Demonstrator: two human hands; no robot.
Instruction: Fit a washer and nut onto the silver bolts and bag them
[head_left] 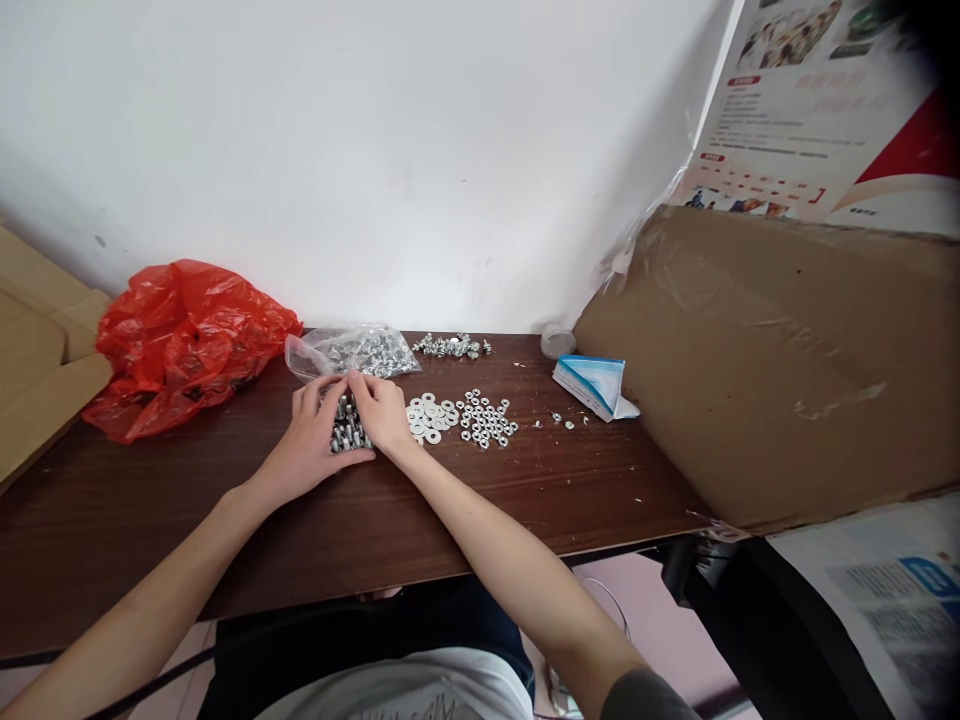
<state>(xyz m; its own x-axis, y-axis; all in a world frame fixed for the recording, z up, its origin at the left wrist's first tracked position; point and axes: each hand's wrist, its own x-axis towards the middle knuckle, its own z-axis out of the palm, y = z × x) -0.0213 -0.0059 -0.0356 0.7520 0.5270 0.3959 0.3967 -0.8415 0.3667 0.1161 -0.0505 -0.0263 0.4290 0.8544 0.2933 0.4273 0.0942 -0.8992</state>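
Observation:
Several upright metal bolts (349, 428) stand in a tight group on the dark wooden table (300, 540). My left hand (306, 437) curves around their left and near sides with its fingers apart. Against their right and far side rests my right hand (382, 412), its fingertips meeting those of my left hand; whether it pinches a bolt is hidden. Flat washers (433, 418) lie in a pile just right of my right hand, and hex nuts (487, 420) are spread beside them. Behind my hands is a clear plastic bag (360, 350) of metal parts.
A red plastic bag (187, 340) and an open cardboard box (37, 350) are at the left. Assembled bolts (454, 346) lie by the wall. Further right are a small clear lid (557, 343), a blue-white packet (596, 383), loose nuts and a large cardboard box (787, 370).

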